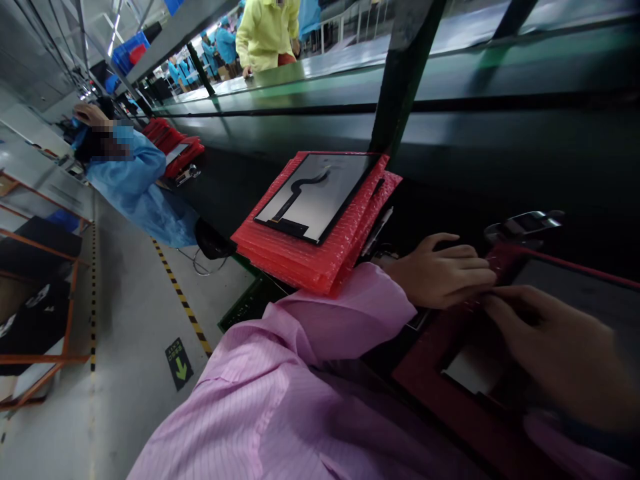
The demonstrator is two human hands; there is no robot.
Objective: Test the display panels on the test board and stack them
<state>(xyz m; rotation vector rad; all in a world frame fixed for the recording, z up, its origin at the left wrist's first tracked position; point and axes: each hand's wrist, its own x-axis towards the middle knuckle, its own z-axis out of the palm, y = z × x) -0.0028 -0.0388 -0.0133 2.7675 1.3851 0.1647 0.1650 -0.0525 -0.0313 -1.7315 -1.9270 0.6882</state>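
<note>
My left hand (445,270), in a pink striped sleeve, lies with its fingers stretched out together on the upper edge of a red frame (450,400). The frame holds a grey display panel (580,293). My right hand (565,350) rests flat across the panel, slightly smeared, its fingertips almost touching those of the left. Neither hand visibly holds anything. To the left of my left hand is a stack of red bubble-wrap bags (300,257). On top of it lies another grey panel (320,197) with a black flex cable.
A black and silver tool (525,223) lies beyond the frame on the dark conveyor (500,140). A co-worker in a blue coat (135,187) sits to the left, and a person in yellow (267,33) stands across the line. Orange racks (45,320) and hazard tape (183,300) line the floor.
</note>
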